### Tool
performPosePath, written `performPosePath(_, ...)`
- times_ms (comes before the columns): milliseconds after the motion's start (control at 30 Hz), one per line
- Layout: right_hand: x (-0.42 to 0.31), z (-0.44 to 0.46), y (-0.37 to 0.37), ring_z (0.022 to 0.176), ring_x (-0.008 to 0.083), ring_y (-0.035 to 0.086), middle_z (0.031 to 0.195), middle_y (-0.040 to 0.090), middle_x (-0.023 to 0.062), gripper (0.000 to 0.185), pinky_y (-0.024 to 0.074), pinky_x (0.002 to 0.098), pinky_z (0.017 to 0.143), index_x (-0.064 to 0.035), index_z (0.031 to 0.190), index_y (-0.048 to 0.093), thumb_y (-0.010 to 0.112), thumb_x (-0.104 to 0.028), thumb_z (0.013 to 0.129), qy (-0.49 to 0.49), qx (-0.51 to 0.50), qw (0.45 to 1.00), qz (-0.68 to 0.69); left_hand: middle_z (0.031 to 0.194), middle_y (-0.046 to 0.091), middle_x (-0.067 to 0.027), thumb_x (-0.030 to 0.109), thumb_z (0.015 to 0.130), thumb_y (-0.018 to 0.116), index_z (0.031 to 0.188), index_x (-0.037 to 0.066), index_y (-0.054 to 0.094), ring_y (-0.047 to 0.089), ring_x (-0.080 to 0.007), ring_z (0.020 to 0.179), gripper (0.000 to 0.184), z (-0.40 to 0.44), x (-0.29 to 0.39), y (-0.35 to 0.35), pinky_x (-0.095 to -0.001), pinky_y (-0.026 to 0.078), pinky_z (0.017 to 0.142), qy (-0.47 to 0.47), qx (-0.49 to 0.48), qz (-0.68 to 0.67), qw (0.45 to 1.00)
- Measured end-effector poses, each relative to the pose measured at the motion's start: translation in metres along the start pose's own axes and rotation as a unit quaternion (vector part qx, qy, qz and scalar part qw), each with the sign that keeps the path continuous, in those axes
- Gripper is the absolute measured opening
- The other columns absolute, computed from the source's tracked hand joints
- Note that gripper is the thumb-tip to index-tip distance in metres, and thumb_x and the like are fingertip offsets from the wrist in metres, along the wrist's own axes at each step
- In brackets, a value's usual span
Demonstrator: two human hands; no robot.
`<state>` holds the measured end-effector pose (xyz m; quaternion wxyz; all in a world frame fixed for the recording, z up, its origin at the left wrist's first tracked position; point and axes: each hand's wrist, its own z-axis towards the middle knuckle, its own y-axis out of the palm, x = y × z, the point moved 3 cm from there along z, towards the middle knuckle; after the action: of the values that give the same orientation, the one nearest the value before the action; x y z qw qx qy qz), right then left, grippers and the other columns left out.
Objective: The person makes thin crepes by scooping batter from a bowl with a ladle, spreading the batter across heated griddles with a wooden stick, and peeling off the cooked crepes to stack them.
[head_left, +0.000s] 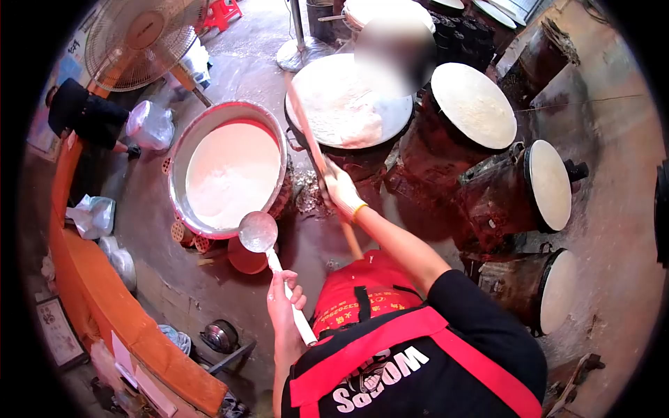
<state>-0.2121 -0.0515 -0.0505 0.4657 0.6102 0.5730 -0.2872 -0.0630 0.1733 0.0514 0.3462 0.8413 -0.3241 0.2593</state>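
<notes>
My left hand (284, 292) is wrapped round the white handle of a ladle (258, 231), whose round bowl is over the near rim of a large metal pot (180, 182) of pale liquid. A glove covers my right hand (340, 187), closed round a long wooden stick (306, 124). The stick's upper end reaches the left edge of a wide round pan (398, 124) holding pale, foamy stuff. Its lower end comes down by my red apron (369, 285).
Drum stoves with round pale-topped pans (474, 104) line the right side. A fan (145, 31) stands upper left, near a person (80, 115) in dark clothes. An orange counter (104, 292) curves along the left. A blurred patch hides part of the far pans.
</notes>
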Motion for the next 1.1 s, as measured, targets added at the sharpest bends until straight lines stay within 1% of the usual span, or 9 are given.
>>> performPosePath(133, -0.016, -0.04, -0.1, 0.046, 0.0042, 0.035, 0.068, 0.044, -0.006, 0.042, 0.032, 0.0205, 0.04, -0.0285, 0.136, 0.04, 0.046, -0.037, 0.095, 0.052, 0.028, 0.998, -0.005, 0.074, 0.039, 0.0011, 0.033, 0.099, 0.042, 0.093, 0.004, 0.053, 0.031, -0.0029, 0.049, 0.031, 0.003, -0.008, 0.02, -0.0171, 0.025, 0.037, 0.014, 0.011, 0.012, 1.0)
performPosePath(300, -0.044, -0.027, -0.149, 0.045, 0.0056, 0.037, 0.066, 0.045, -0.002, 0.048, 0.0341, 0.0208, 0.038, -0.0272, 0.143, 0.03, 0.042, -0.02, 0.096, 0.023, 0.046, 0.995, 0.083, 0.077, 0.04, -0.0001, 0.028, 0.1, 0.04, 0.093, 0.002, 0.054, 0.034, -0.0041, 0.051, 0.03, 0.011, -0.025, 0.05, -0.0176, 0.028, 0.04, 0.009, 0.002, 0.018, 1.0)
performPosePath(367, -0.045, -0.026, -0.121, 0.047, 0.0083, 0.043, 0.074, 0.052, 0.0014, 0.053, 0.04, 0.0244, 0.041, -0.0169, 0.144, 0.03, 0.042, -0.011, 0.092, 0.029, 0.042, 0.999, 0.005, 0.077, 0.04, 0.0, 0.028, 0.1, 0.04, 0.094, 0.002, 0.054, 0.034, -0.0042, 0.051, 0.029, 0.017, -0.031, 0.065, -0.0177, 0.028, 0.04, -0.003, -0.012, 0.007, 1.0)
performPosePath(467, -0.051, -0.043, -0.131, 0.049, 0.0075, 0.044, 0.078, 0.056, 0.0022, 0.054, 0.0414, 0.0226, 0.049, -0.0146, 0.143, 0.033, 0.041, -0.012, 0.09, 0.042, -0.15, 0.977, -0.145, 0.076, 0.039, 0.0006, 0.027, 0.1, 0.041, 0.094, 0.003, 0.054, 0.033, -0.0043, 0.052, 0.028, 0.023, -0.035, 0.092, -0.018, 0.027, 0.04, 0.002, -0.031, 0.004, 0.999)
performPosePath(633, -0.071, -0.022, -0.246, 0.046, 0.0057, 0.04, 0.064, 0.046, -0.0037, 0.047, 0.0344, 0.0213, 0.039, -0.0219, 0.142, 0.036, 0.039, -0.018, 0.095, 0.054, -0.02, 0.993, -0.098, 0.076, 0.039, 0.0009, 0.027, 0.1, 0.041, 0.094, 0.003, 0.054, 0.032, -0.0043, 0.051, 0.028, 0.027, -0.048, 0.126, -0.0182, 0.027, 0.04, 0.02, -0.022, 0.028, 0.999)
performPosePath(767, -0.089, 0.009, -0.225, 0.046, 0.0091, 0.043, 0.061, 0.048, -0.0021, 0.051, 0.0372, 0.0235, 0.039, -0.0176, 0.144, 0.032, 0.042, -0.019, 0.094, 0.02, 0.006, 0.995, -0.095, 0.076, 0.039, 0.0003, 0.027, 0.1, 0.041, 0.094, 0.002, 0.054, 0.032, -0.0044, 0.05, 0.029, 0.032, -0.06, 0.15, -0.0186, 0.026, 0.039, 0.012, -0.01, 0.014, 1.0)
performPosePath(900, -0.109, -0.011, -0.248, 0.056, 0.0081, 0.046, 0.067, 0.052, -0.0007, 0.05, 0.0426, 0.0262, 0.053, -0.0142, 0.141, 0.039, 0.042, -0.019, 0.091, -0.026, -0.191, 0.933, -0.305, 0.077, 0.04, -0.0006, 0.028, 0.1, 0.04, 0.094, 0.002, 0.054, 0.033, -0.0044, 0.051, 0.03, 0.029, -0.069, 0.164, -0.0183, 0.026, 0.039, 0.016, 0.011, 0.004, 1.0)
performPosePath(967, -0.111, 0.011, -0.288, 0.081, 0.0146, 0.06, 0.094, 0.065, 0.0092, 0.046, 0.0474, 0.0292, 0.078, -0.0121, 0.138, 0.042, 0.043, -0.022, 0.093, 0.064, -0.137, 0.956, -0.253, 0.077, 0.04, -0.0007, 0.029, 0.1, 0.04, 0.094, 0.003, 0.054, 0.033, -0.0042, 0.051, 0.03, 0.022, -0.07, 0.17, -0.0181, 0.027, 0.039, 0.028, 0.024, 0.015, 0.999)
performPosePath(1100, -0.136, 0.102, -0.312, 0.121, 0.0272, 0.05, 0.128, 0.053, 0.0186, 0.045, 0.0378, 0.0311, 0.1, -0.0045, 0.131, 0.048, 0.044, -0.028, 0.093, -0.178, 0.013, 0.922, -0.343, 0.078, 0.042, 0.0001, 0.037, 0.1, 0.037, 0.118, 0.004, 0.05, 0.034, -0.0045, 0.049, 0.04, 0.014, -0.061, 0.186, -0.0183, 0.028, 0.039, 0.047, 0.039, 0.049, 0.997)
